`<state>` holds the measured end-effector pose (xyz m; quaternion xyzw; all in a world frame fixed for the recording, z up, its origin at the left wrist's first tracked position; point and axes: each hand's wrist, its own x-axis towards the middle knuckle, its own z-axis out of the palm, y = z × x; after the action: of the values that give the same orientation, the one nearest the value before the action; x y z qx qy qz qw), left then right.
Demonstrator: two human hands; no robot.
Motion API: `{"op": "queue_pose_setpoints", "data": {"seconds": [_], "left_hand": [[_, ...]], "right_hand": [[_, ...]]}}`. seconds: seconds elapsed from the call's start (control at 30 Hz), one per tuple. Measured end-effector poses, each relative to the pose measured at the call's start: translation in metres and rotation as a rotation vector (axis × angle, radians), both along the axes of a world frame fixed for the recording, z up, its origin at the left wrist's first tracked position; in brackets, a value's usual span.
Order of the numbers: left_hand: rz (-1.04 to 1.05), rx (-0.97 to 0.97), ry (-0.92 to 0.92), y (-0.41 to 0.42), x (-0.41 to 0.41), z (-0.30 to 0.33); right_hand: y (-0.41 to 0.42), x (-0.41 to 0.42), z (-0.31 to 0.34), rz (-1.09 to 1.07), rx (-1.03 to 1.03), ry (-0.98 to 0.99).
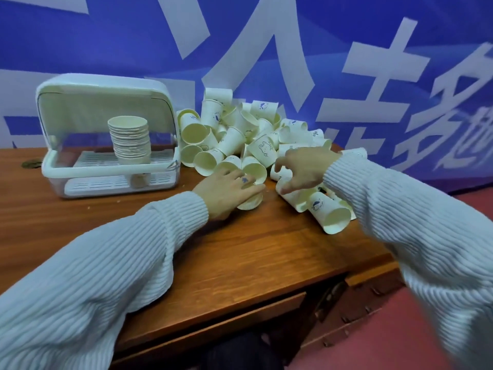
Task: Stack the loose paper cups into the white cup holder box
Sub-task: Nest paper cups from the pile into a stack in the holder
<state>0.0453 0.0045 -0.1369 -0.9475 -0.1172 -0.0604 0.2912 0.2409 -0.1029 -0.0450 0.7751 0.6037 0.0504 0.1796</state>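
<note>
A white cup holder box [53, 166] with its lid raised stands at the back left of the wooden desk [213, 252]. Inside it rises a stack of nested paper cups [129, 140]. A large pile of loose paper cups [240, 132] lies to its right against the banner. My left hand [226, 189] grips a paper cup [250, 202] lying on its side at the pile's near edge. My right hand [304, 166] hovers over the cups just right of it, thumb and fingers spread in a pinch around a cup [282, 175]; whether it touches is unclear.
A blue banner [346, 49] with white characters hangs right behind the desk. A few more cups [330, 216] lie near the desk's right edge. Beyond that edge is red floor [400, 329]. A drawer front shows under the desk.
</note>
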Motion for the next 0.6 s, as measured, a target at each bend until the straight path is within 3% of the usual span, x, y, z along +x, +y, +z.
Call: {"op": "queue_pose_setpoints", "data": {"seconds": [0.13,0.27,0.43,0.6], "left_hand": [[0.008,-0.032,-0.071,0.000,0.001,-0.001],[0.001,-0.066,-0.128,-0.002,-0.006,0.003],[0.000,-0.088,-0.191,0.001,-0.017,0.007],[0.040,-0.133,-0.207,0.006,-0.026,0.008]], "right_hand": [[-0.006,-0.002,-0.014,-0.106,-0.124,-0.120],[-0.005,-0.006,-0.024,-0.113,-0.069,-0.168],[0.000,-0.004,-0.026,-0.157,-0.047,-0.046],[0.004,0.000,-0.034,-0.128,-0.030,-0.055]]}}
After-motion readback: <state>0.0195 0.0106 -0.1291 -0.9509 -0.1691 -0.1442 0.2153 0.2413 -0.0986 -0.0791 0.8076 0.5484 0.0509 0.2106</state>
